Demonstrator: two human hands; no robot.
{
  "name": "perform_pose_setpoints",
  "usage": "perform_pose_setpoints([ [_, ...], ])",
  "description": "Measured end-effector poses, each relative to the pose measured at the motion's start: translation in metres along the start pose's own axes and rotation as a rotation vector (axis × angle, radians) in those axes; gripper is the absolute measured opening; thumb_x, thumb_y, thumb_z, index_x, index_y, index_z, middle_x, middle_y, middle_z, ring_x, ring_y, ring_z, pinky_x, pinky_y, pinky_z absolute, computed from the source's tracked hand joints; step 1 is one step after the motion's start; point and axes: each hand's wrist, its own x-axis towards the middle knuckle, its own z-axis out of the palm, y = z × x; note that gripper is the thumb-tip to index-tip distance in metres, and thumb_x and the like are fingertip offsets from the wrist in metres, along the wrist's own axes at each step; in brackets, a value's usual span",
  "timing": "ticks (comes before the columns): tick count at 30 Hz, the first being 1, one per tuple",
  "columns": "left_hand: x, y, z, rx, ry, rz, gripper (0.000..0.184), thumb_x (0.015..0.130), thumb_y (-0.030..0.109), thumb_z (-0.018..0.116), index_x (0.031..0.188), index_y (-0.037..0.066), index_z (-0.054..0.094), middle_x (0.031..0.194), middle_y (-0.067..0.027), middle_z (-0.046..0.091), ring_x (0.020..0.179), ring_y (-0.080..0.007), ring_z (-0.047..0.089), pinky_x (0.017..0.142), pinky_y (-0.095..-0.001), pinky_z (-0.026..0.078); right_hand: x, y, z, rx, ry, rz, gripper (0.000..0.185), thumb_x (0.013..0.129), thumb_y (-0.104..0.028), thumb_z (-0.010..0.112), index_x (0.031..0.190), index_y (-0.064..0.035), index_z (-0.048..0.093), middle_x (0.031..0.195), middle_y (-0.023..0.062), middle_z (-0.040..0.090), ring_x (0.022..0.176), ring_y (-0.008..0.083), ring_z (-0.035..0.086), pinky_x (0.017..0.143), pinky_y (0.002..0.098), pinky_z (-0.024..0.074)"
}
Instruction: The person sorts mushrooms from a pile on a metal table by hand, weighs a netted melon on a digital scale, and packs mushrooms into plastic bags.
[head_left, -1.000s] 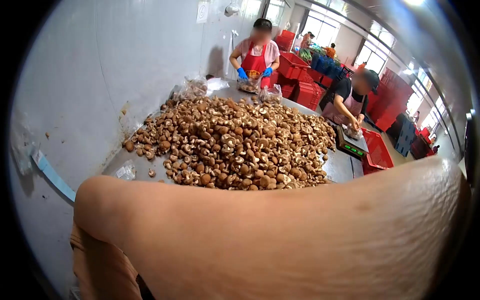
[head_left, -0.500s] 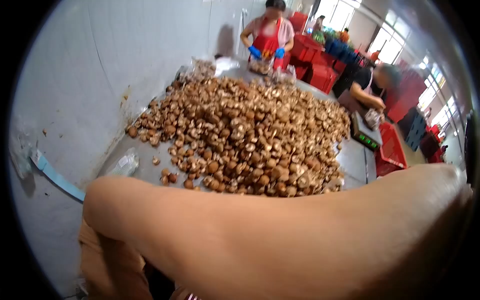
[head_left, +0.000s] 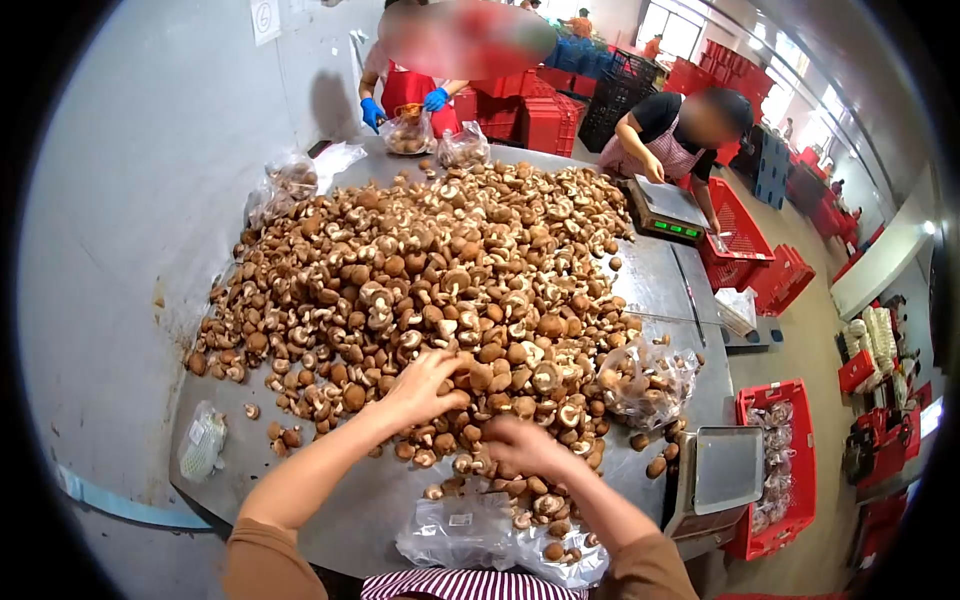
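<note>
A large heap of brown shiitake mushrooms [head_left: 430, 270] covers much of the metal table [head_left: 340, 490]. My left hand [head_left: 425, 390] reaches onto the near side of the heap, its thumb and fingers apart around the mushrooms there. Just right of it and closer to me, my right hand [head_left: 520, 445] is over the heap's front edge; motion smears its fingers, so a hold cannot be made out. Below the hands lies a clear plastic bag [head_left: 455, 530] with a small label, with some loose mushrooms beside it.
A filled mushroom bag [head_left: 650, 380] sits right, near a scale [head_left: 728, 470] and a red crate [head_left: 775, 540] of packed bags. A netted pack [head_left: 203, 440] lies left. Across the table are a blue-gloved co-worker and another person by a second scale [head_left: 670, 205].
The view has shifted and tilted down. An arm that crossed the near foreground is gone from there; both my hands now reach to the front of the heap.
</note>
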Motion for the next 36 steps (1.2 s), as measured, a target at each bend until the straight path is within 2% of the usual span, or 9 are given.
perform_pose_setpoints([
  [3, 0.046, -0.037, 0.026, 0.109, 0.19, -0.044, 0.075, 0.084, 0.044, 0.072, 0.143, 0.006, 0.047, 0.15, -0.0171, 0.039, 0.14, -0.0342, 0.036, 0.116, -0.0487, 0.031, 0.088, -0.011, -0.051, -0.21, 0.517, -0.27, 0.039, 0.093, -0.028, 0.061, 0.12, 0.0014, 0.061, 0.112, 0.0205, 0.062, 0.107, 0.0356, 0.059, 0.093, 0.0452, 0.047],
  [6, 0.07, -0.058, 0.05, 0.143, 0.233, -0.201, 0.079, 0.083, 0.049, 0.067, 0.146, 0.008, 0.043, 0.152, -0.0172, 0.036, 0.146, -0.0335, 0.026, 0.119, -0.0503, 0.021, 0.161, 0.012, -0.054, -0.267, 0.567, -0.177, 0.047, 0.095, -0.033, 0.059, 0.129, 0.0, 0.056, 0.124, 0.0193, 0.058, 0.117, 0.0364, 0.054, 0.1, 0.046, 0.0436],
  [8, 0.061, -0.053, 0.064, 0.179, 0.248, -0.228, 0.075, 0.083, 0.051, 0.066, 0.144, 0.01, 0.047, 0.151, -0.0165, 0.036, 0.144, -0.0346, 0.028, 0.118, -0.0508, 0.022, 0.187, 0.044, -0.027, -0.537, 0.787, -0.102, 0.052, 0.095, -0.038, 0.058, 0.133, -0.0028, 0.054, 0.126, 0.0197, 0.057, 0.115, 0.0374, 0.053, 0.099, 0.0475, 0.0427],
  [13, 0.014, -0.052, 0.077, -0.065, 0.294, -0.138, 0.064, 0.079, 0.048, 0.07, 0.132, 0.014, 0.059, 0.148, -0.016, 0.037, 0.138, -0.036, 0.034, 0.115, -0.0507, 0.028, 0.135, 0.032, 0.006, -0.37, 0.535, -0.079, 0.054, 0.095, -0.039, 0.057, 0.138, -0.0053, 0.05, 0.126, 0.0189, 0.057, 0.111, 0.0381, 0.053, 0.1, 0.0478, 0.0424],
  [17, -0.016, -0.042, 0.09, -0.014, 0.35, -0.062, 0.065, 0.073, 0.043, 0.076, 0.129, 0.013, 0.061, 0.148, -0.0172, 0.038, 0.138, -0.0391, 0.033, 0.113, -0.0521, 0.03, 0.106, 0.031, 0.037, -0.277, 0.518, -0.037, 0.06, 0.094, -0.036, 0.061, 0.142, -0.0056, 0.044, 0.125, 0.0185, 0.056, 0.119, 0.0374, 0.051, 0.096, 0.0473, 0.0467],
  [24, -0.085, -0.029, 0.119, -0.055, 0.366, -0.069, 0.059, 0.075, 0.043, 0.076, 0.12, 0.006, 0.063, 0.144, -0.0217, 0.041, 0.14, -0.0424, 0.031, 0.114, -0.0563, 0.028, 0.062, 0.018, 0.076, -0.435, 0.523, -0.171, 0.057, 0.089, -0.028, 0.067, 0.139, -0.0081, 0.048, 0.121, 0.0157, 0.057, 0.115, 0.0355, 0.052, 0.099, 0.0462, 0.0419],
  [29, -0.129, -0.025, 0.134, 0.015, 0.328, -0.056, 0.061, 0.075, 0.039, 0.079, 0.121, 0.003, 0.061, 0.143, -0.0231, 0.041, 0.141, -0.043, 0.03, 0.115, -0.0558, 0.027, 0.041, 0.004, 0.101, -0.47, 0.567, -0.238, 0.055, 0.087, -0.023, 0.068, 0.137, -0.0094, 0.051, 0.12, 0.0153, 0.057, 0.121, 0.0362, 0.049, 0.103, 0.0464, 0.0396],
  [33, -0.164, -0.014, 0.133, -0.024, 0.284, -0.144, 0.07, 0.078, 0.037, 0.078, 0.138, 0.01, 0.053, 0.15, -0.02, 0.035, 0.145, -0.0392, 0.024, 0.117, -0.0541, 0.026, 0.017, -0.009, 0.113, -0.507, 0.49, -0.193, 0.057, 0.086, -0.024, 0.069, 0.138, -0.0118, 0.05, 0.135, 0.0152, 0.051, 0.133, 0.0363, 0.041, 0.106, 0.048, 0.037],
  [36, -0.182, -0.016, 0.135, -0.05, 0.299, -0.176, 0.071, 0.079, 0.034, 0.077, 0.141, 0.012, 0.05, 0.155, -0.0169, 0.03, 0.147, -0.0379, 0.022, 0.117, -0.0534, 0.025, 0.011, -0.01, 0.106, -0.444, 0.433, -0.197, 0.055, 0.088, -0.026, 0.068, 0.138, -0.011, 0.051, 0.134, 0.0156, 0.053, 0.131, 0.0352, 0.043, 0.106, 0.0476, 0.0368],
])
